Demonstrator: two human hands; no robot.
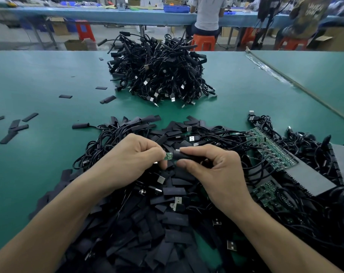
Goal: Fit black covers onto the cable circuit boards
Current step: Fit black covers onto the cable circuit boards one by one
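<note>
The small green circuit board (168,156) looked light and stiff; the left hand (133,154) pinched its end. At 3 o'clock, the right hand (212,168) pinched the soft black tube cover (185,155).

Left forearm (55,213) and right forearm (275,229), both bare, angle in from the near corners and converge at centre. Left hand (133,154): knuckles up, fingers curled, thumb and forefinger pinching a small green circuit board (168,155). Right hand (214,166): fingers curled, thumb and forefinger pinching a black cover (185,155). The two hands' fingertips nearly meet.
</note>
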